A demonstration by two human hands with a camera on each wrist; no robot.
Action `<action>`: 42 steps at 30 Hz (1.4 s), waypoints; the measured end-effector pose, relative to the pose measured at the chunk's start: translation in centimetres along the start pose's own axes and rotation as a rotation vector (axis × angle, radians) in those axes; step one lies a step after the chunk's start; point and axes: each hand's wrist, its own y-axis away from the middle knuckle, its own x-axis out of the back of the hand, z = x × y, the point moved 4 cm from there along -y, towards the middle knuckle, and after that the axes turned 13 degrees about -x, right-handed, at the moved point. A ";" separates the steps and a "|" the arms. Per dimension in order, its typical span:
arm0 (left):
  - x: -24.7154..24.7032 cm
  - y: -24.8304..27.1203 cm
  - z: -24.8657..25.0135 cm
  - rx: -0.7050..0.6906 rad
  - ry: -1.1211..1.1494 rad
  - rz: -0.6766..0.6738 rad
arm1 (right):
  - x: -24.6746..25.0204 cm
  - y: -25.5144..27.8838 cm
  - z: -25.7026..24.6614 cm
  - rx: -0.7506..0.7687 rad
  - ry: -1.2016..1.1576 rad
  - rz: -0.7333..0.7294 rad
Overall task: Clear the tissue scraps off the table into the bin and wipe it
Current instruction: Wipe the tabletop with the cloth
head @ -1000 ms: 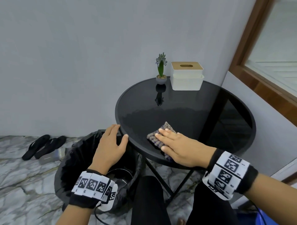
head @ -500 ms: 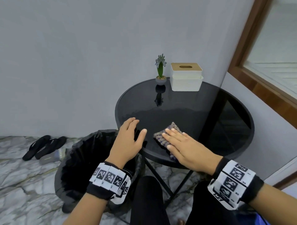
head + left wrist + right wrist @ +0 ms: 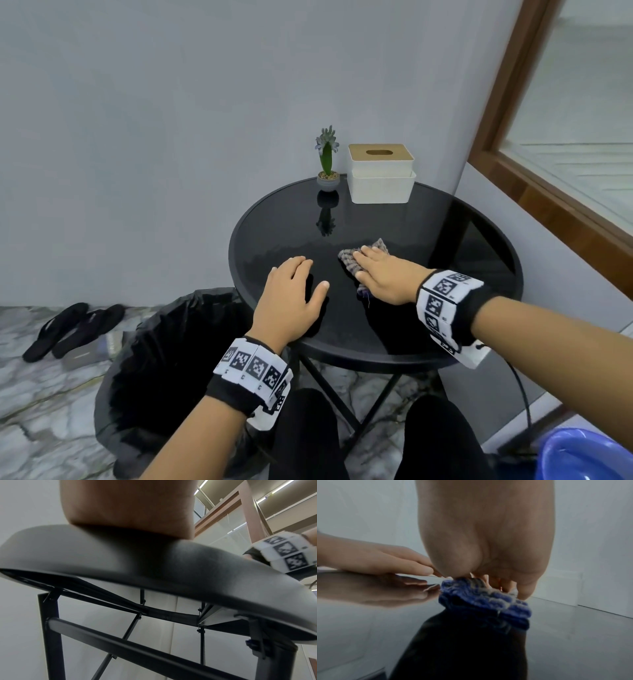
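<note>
My right hand (image 3: pixel 380 274) lies flat with straight fingers on a folded grey-blue cloth (image 3: pixel 349 258), pressing it onto the round black glass table (image 3: pixel 462 246). The cloth (image 3: pixel 486 601) bunches under the palm in the right wrist view. My left hand (image 3: pixel 291 298) rests flat on the table's near left part, fingers loosely spread, holding nothing. It also shows in the right wrist view, where the left hand (image 3: pixel 385 559) lies just left of the cloth. The black-lined bin (image 3: pixel 178 359) stands on the floor left of the table. No tissue scraps show on the glass.
A small potted plant (image 3: pixel 327 161) and a white tissue box (image 3: pixel 380 173) stand at the table's far edge by the wall. Black sandals (image 3: pixel 72 329) lie on the marble floor at left. A blue basin (image 3: pixel 585 455) sits at bottom right. Window frame (image 3: pixel 548 192) at right.
My left hand has moved from the bin's rim up onto the table, beside the cloth. My right hand has slid the cloth away from the near edge toward the table's middle.
</note>
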 end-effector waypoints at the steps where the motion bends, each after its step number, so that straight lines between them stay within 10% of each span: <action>1: 0.0 0.1 -0.1 0.002 -0.005 0.003 | 0.1 -0.7 0.0 -0.007 -0.013 0.004; 42: 0.3 0.5 0.4 0.024 -0.002 -0.001 | -1.9 5.8 4.1 -0.022 -0.082 0.026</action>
